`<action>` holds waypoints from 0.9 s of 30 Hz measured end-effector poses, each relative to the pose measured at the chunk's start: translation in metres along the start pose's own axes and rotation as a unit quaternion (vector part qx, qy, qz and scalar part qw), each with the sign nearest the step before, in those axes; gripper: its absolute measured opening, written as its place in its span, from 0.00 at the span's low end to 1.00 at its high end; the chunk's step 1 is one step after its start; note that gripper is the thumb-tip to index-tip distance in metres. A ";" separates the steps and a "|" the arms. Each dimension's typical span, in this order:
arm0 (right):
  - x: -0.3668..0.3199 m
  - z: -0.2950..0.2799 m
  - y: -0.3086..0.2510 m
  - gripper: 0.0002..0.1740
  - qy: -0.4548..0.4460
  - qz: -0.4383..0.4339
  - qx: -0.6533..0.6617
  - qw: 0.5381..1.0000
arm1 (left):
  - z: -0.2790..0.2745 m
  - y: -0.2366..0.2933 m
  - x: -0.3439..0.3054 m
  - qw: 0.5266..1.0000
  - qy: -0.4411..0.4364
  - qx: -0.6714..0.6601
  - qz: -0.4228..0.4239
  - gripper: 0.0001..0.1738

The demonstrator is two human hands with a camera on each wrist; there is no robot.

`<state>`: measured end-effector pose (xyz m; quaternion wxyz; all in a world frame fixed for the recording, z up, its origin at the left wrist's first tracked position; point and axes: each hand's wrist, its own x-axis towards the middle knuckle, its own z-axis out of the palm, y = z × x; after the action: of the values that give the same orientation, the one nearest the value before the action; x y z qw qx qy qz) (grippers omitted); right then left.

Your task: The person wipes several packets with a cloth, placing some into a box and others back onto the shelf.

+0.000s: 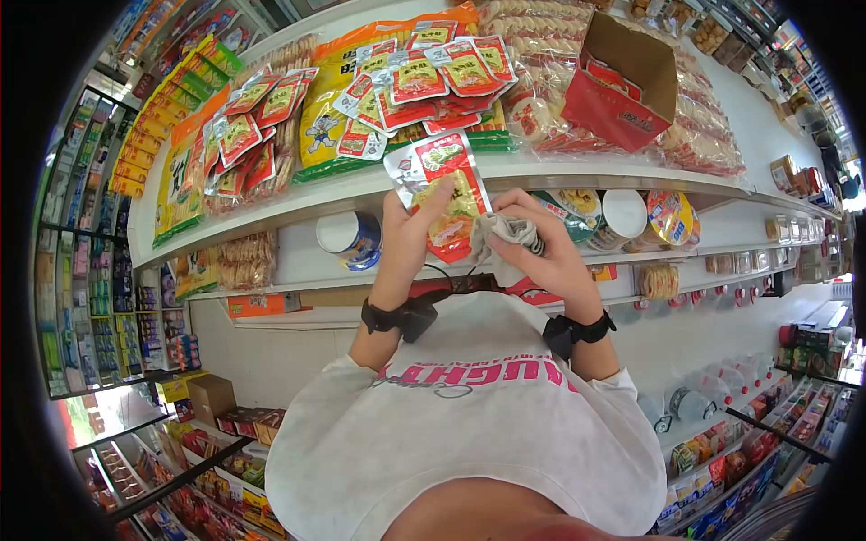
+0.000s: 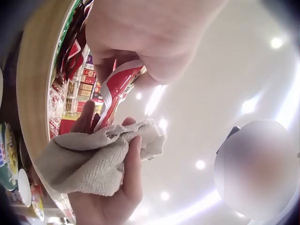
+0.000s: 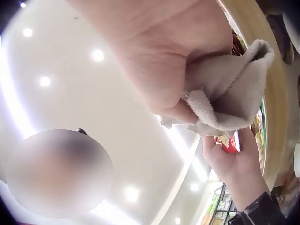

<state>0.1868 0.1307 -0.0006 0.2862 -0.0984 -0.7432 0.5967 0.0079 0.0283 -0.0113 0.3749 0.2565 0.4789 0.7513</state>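
My left hand point(image 1: 410, 236) pinches a red and silver snack packet point(image 1: 444, 160), its thumb lying across the printed front. The packet is tilted up in front of the shelf edge. A grey cloth point(image 1: 498, 236) is bunched in my right hand point(image 1: 552, 251), at the packet's right edge. In the left wrist view, the cloth point(image 2: 93, 164) meets the lower end of the packet point(image 2: 119, 86). Beyond the hands, many similar packets lie heaped point(image 1: 419, 77) on a yellow bag point(image 1: 320, 117), and a smaller pile point(image 1: 239, 135) lies to the left.
An open red box point(image 1: 622, 126) with packets inside stands at the right on bags of round crackers point(image 1: 532, 59). The white shelf edge point(image 1: 334, 200) runs just beyond the hands. Instant noodle cups point(image 1: 667, 221) and a blue-and-white tub point(image 1: 347, 236) sit on the shelf below.
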 end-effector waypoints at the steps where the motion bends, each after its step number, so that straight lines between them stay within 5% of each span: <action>1: 0.000 0.001 -0.001 0.15 -0.001 0.004 0.015 1.000 | -0.001 0.000 0.000 1.000 0.002 -0.026 -0.015 0.16; 11: -0.005 0.005 0.032 0.11 0.048 0.106 0.244 0.963 | 0.012 0.014 0.006 0.992 -0.091 -0.091 -0.012 0.25; 15: 0.005 0.008 0.036 0.11 0.112 0.058 0.053 0.991 | 0.020 0.012 0.007 0.987 -0.112 -0.117 0.005 0.25; 18: 0.010 0.016 0.035 0.14 0.157 0.083 0.036 0.983 | 0.020 0.008 0.009 0.986 -0.133 -0.104 -0.005 0.26; 23: 0.011 0.011 0.044 0.18 0.169 -0.004 -0.199 0.965 | 0.024 -0.003 0.004 0.986 -0.136 0.099 -0.011 0.22; 27: 0.007 0.004 0.037 0.17 0.205 0.050 -0.175 0.962 | 0.031 0.003 0.007 0.986 -0.159 0.051 -0.002 0.22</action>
<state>0.1719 0.1402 -0.0339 0.3800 -0.3042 -0.7558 0.4381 0.0259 0.0501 0.0044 0.4343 0.3899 0.4514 0.6750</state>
